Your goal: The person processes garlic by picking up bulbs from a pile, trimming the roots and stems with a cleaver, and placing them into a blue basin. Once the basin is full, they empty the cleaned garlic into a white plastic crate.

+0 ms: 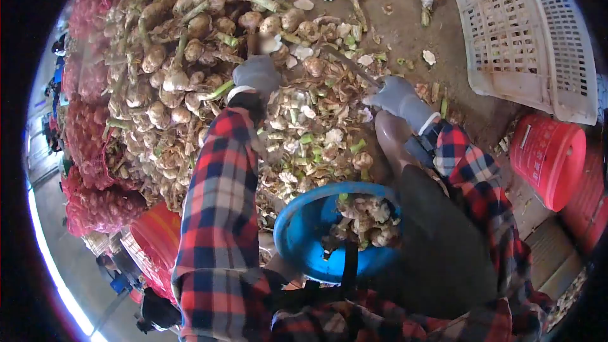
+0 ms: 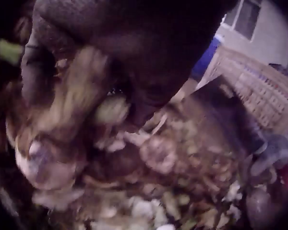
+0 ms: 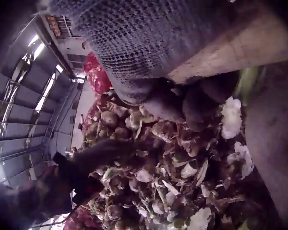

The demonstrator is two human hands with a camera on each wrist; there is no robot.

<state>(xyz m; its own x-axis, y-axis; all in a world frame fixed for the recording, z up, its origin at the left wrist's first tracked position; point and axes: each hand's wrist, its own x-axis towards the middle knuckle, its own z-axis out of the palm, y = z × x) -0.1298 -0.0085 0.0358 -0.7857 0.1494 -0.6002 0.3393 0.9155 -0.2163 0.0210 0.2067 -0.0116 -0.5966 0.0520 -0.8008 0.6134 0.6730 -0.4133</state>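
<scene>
– What takes up most of our view?
– The garlic heap (image 1: 183,57), spread over the floor (image 1: 405,44), with trimmings (image 1: 316,126) on its near right side. Along its left edge we see red mesh bags (image 1: 92,133) filled with bulbs.
– And the other containers?
– At the upper right we have pale slatted crates (image 1: 513,31). Nearer us, the blue basin (image 1: 304,215) holds a cluster of garlic bulbs (image 1: 367,221), gathered toward its right side. A red bucket (image 1: 544,161) stands below the crates; we cannot tell what is in it.
– What do our hands do?
– Our gloved right hand (image 1: 399,101) is clenched round a wooden handle (image 3: 235,45). Our left hand (image 1: 256,76) grasps a garlic stalk (image 2: 77,86), out over the heap's near right part.
– Which way do they point?
– From the right hand the blade (image 1: 351,63) slants to the upper left in the head view. In the left wrist view, the stalk's long axis slopes down to the left, with the held bulb (image 2: 50,167) at its lower end.
– Where have we room?
– Beyond the right hand, brown floor with a few scattered pieces runs up to the crates' edge; the left hand has bulbs close around it.
</scene>
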